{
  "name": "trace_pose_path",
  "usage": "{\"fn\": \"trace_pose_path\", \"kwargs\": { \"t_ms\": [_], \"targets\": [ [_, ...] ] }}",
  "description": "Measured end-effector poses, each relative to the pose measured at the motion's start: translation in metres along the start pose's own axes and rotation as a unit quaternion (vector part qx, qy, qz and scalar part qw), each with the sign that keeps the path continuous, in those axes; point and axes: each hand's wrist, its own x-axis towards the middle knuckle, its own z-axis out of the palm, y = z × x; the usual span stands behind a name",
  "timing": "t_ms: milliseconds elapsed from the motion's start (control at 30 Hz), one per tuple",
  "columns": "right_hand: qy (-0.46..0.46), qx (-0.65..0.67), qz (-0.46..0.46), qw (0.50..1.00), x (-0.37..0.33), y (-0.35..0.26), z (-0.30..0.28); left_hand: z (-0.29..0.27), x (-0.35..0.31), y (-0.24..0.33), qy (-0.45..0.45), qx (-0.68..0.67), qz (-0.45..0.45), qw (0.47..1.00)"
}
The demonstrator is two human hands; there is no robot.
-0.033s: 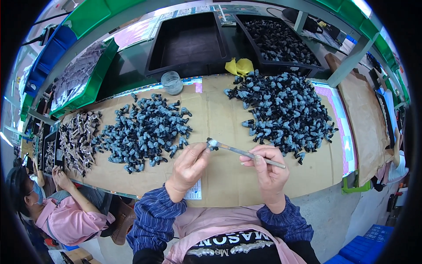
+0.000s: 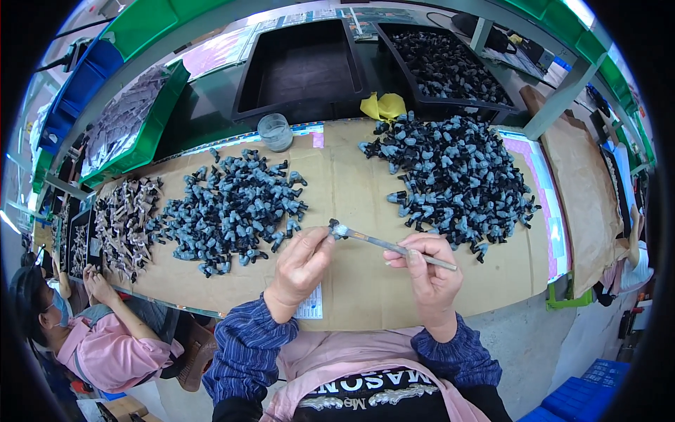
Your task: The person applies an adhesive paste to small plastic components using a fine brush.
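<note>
So the left hand (image 2: 302, 264) is pinching a little dark part (image 2: 333, 224) right at its fingertips, out over the bare cardboard (image 2: 358, 295) between the left pile (image 2: 235, 211) and the right pile (image 2: 457, 179) of blue-grey and black pieces. Right hand (image 2: 430, 271) has the thumb and fingers closed round the handle of a slim brush (image 2: 380, 241), gripped toward the back end, with the pale tip right up against the part

Handling-wise, my guess is the part is really light and pretty stiff, probably moulded plastic or rubber, can't tell which. Doesn't look fragile, but it's tiny, so it could twist or pop out if the brush pushes too hard. I'd hold it by the edge away from the tip, light but firm. If the surface is wet it'd get slippery, can't tell from here. Brush looks light too, best held along the handle
</note>
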Motion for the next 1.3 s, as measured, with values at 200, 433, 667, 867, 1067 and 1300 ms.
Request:
{"fn": "trace_pose_path", "kwargs": {
  "t_ms": [200, 433, 667, 867, 1067, 1300],
  "targets": [
    [-0.012, -0.037, -0.021, 0.999, -0.009, 0.004, 0.007, 0.002, -0.008, 0.001, 0.042, -0.022, -0.128, 0.991],
    [-0.068, -0.191, -0.101, 0.974, -0.007, 0.014, 0.010, -0.002, -0.010, 0.000, 0.034, -0.056, -0.289, 0.955],
    [-0.069, -0.158, -0.080, 0.982, -0.002, 0.022, 0.015, -0.004, -0.008, -0.001, 0.026, -0.108, -0.431, 0.895],
    [-0.092, -0.206, -0.116, 0.967, -0.001, 0.028, 0.001, -0.027, 0.005, -0.023, 0.061, -0.005, -0.392, 0.918],
    [0.021, -0.095, -0.013, 0.995, -0.017, 0.025, -0.039, -0.050, 0.050, -0.052, -0.028, 0.195, -0.229, 0.953],
    [0.159, -0.142, -0.048, 0.976, -0.012, 0.015, -0.073, 0.101, 0.068, -0.010, -0.179, -0.112, -0.153, 0.965]
  ]
}}
